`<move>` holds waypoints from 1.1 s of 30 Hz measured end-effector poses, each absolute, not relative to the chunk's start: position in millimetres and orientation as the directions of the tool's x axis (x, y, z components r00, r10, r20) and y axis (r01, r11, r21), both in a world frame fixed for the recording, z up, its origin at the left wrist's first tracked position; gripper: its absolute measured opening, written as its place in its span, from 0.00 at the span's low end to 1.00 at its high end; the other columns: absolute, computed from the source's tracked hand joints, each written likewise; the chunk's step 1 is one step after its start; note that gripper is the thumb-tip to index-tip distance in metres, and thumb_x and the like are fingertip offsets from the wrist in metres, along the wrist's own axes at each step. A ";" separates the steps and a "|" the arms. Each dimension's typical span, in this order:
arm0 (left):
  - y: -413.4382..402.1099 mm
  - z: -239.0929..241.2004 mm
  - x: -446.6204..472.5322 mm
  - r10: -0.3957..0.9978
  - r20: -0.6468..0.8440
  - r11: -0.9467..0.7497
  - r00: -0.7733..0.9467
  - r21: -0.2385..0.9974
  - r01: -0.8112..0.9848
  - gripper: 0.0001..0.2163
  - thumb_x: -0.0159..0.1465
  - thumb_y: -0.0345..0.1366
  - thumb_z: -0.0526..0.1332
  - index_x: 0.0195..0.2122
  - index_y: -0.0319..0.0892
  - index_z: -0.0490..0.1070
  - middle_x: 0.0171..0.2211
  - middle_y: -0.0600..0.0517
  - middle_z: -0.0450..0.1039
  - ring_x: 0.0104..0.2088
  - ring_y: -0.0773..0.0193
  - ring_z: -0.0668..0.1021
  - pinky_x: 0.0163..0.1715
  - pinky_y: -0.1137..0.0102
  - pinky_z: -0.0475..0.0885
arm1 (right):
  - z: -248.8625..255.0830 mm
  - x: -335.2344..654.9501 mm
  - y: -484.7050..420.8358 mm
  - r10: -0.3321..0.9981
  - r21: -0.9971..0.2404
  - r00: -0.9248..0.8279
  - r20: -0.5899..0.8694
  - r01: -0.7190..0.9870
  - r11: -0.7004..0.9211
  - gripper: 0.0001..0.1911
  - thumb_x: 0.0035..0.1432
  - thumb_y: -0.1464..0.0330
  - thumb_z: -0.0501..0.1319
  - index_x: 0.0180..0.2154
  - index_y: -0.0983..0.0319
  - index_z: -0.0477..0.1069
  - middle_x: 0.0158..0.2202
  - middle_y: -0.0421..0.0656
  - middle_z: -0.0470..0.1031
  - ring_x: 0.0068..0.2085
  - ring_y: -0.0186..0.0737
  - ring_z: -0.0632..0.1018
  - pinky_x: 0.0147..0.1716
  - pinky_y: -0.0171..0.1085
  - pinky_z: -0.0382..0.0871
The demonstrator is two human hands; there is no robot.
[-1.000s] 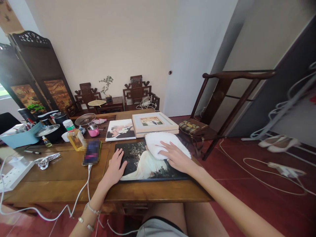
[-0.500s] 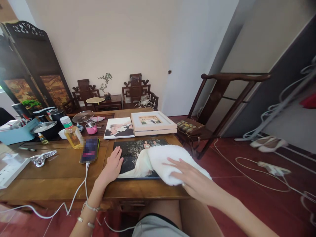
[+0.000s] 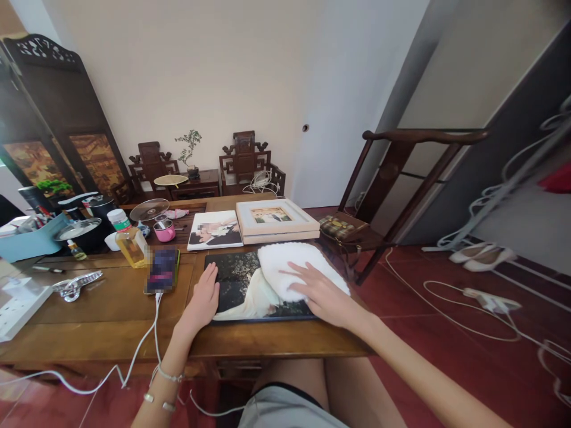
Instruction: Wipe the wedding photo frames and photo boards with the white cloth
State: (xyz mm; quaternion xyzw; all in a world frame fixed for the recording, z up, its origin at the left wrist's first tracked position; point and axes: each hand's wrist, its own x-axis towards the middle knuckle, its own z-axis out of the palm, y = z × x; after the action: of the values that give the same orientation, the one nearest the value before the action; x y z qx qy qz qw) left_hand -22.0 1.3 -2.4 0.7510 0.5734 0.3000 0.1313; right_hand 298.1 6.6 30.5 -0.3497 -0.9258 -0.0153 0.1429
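Observation:
A dark photo album or panel point(image 3: 232, 279) with a printed picture of a figure in a long pale gown lies flat near the table's front edge. On its left edge rests my left hand point(image 3: 206, 294), fingers stretched flat. A fluffy white cloth point(image 3: 319, 267) covers the right part of the picture, and my right hand point(image 3: 319, 291) holds it down there, fingers spread over it. Behind stand a white-edged photo panel point(image 3: 216, 230) and a stack of pale framed albums point(image 3: 279, 220).
Left of my hands are a phone point(image 3: 163, 270) on a white cable, a bottle of yellow liquid point(image 3: 129, 241), a pink cup point(image 3: 165, 230), a metal tool point(image 3: 77, 285) and a power strip point(image 3: 22, 312). A wooden chair point(image 3: 383, 178) bearing a checked bag point(image 3: 341, 227) stands at right.
My right hand has slid the white cloth up and leftward across the picture, now covering the figures' upper part and baring the lower right edge. My left hand has stayed put.

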 end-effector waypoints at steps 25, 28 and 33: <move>-1.6 3.0 -21.9 0.954 0.245 -0.283 0.176 0.527 0.802 0.22 0.68 0.38 0.45 0.62 0.39 0.53 0.66 0.42 0.48 0.66 0.56 0.52 0.62 0.52 0.51 | 40.5 284.0 39.3 0.702 -0.115 -0.668 0.246 0.699 0.706 0.29 0.44 0.83 0.48 0.47 0.64 0.70 0.55 0.55 0.68 0.63 0.50 0.59 0.59 0.57 0.51; -2.0 3.2 -21.0 0.951 0.257 -0.288 0.174 0.525 0.801 0.22 0.68 0.38 0.45 0.62 0.39 0.53 0.66 0.42 0.49 0.66 0.57 0.52 0.63 0.52 0.50 | 41.2 295.0 -1.5 0.685 -0.147 -0.690 0.235 0.671 0.726 0.29 0.42 0.83 0.48 0.45 0.60 0.71 0.56 0.50 0.68 0.64 0.46 0.57 0.61 0.56 0.49; -3.7 7.4 -19.3 0.958 0.222 -0.274 0.181 0.522 0.808 0.22 0.68 0.37 0.45 0.62 0.38 0.53 0.66 0.41 0.48 0.66 0.56 0.51 0.62 0.52 0.50 | 47.8 309.6 -67.6 0.634 -0.212 -0.755 0.167 0.601 0.771 0.29 0.37 0.84 0.48 0.39 0.57 0.71 0.61 0.40 0.63 0.66 0.45 0.51 0.63 0.57 0.44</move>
State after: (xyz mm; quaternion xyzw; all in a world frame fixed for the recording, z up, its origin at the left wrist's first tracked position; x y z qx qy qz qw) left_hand -19.3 -3.7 7.4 0.7547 0.5849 0.2594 0.1449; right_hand 309.6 -67.6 47.8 -0.3306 -0.9339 0.0728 0.1152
